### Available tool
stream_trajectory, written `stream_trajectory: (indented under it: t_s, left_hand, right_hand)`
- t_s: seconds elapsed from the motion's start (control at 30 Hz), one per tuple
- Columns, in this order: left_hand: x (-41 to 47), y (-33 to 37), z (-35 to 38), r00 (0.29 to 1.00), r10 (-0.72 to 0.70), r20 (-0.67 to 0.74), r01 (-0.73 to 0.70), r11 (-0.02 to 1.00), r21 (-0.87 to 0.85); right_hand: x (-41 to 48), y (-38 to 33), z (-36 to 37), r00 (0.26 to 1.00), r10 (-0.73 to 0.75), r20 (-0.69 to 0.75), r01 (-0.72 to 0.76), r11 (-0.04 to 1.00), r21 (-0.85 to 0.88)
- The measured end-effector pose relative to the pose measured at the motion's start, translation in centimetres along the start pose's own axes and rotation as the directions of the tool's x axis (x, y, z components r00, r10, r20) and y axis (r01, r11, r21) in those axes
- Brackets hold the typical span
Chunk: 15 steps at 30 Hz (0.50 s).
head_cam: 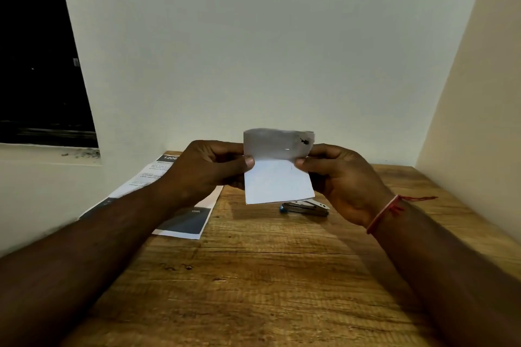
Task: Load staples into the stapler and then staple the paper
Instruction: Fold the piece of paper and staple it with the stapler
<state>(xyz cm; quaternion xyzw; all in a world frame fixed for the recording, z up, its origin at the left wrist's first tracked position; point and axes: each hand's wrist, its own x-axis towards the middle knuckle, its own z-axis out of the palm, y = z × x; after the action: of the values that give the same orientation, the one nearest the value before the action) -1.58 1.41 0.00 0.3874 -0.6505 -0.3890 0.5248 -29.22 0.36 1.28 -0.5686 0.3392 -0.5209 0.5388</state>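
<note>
A small folded white paper (pixel 277 177) is held up above the wooden table (pixel 253 276), its upper flap bent back with a dark smudge near the right corner. My left hand (pixel 208 169) pinches its left edge at the fold. My right hand (pixel 342 177) pinches the right edge; a red thread sits on that wrist. A metal stapler (pixel 306 208) with a blue end lies on the table just below and behind the paper, partly hidden by it and by my right hand.
A printed leaflet (pixel 180 222) with black panels lies on the table's left side, overhanging its edge under my left forearm. White walls close in behind and on the right. A dark window (pixel 39 51) is at the upper left.
</note>
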Motion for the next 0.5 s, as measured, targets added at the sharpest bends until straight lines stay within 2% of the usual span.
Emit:
stream_trajectory:
  t_s: [0.1, 0.23, 0.37, 0.5]
  left_hand:
    - [-0.1, -0.1, -0.3, 0.988, -0.047, 0.150, 0.057, 0.996, -0.064]
    - [-0.3, -0.2, -0.6, 0.963, -0.063, 0.263, 0.106, 0.982, -0.155]
    - [-0.2, 0.0, -0.9, 0.932, -0.076, 0.354, 0.127, 0.984, -0.123]
    - [-0.3, 0.0, -1.3, 0.886, -0.097, 0.453, 0.179, 0.974, -0.141]
  right_hand:
    - [0.2, 0.0, -0.3, 0.995, 0.080, 0.057, -0.082, 0.996, 0.041]
    - [0.0, -0.1, -0.5, 0.980, 0.154, 0.125, -0.169, 0.978, 0.124]
    - [-0.1, 0.2, -0.3, 0.962, 0.200, 0.184, -0.228, 0.962, 0.147]
    - [0.3, 0.6, -0.2, 0.955, 0.245, 0.167, -0.269, 0.953, 0.139]
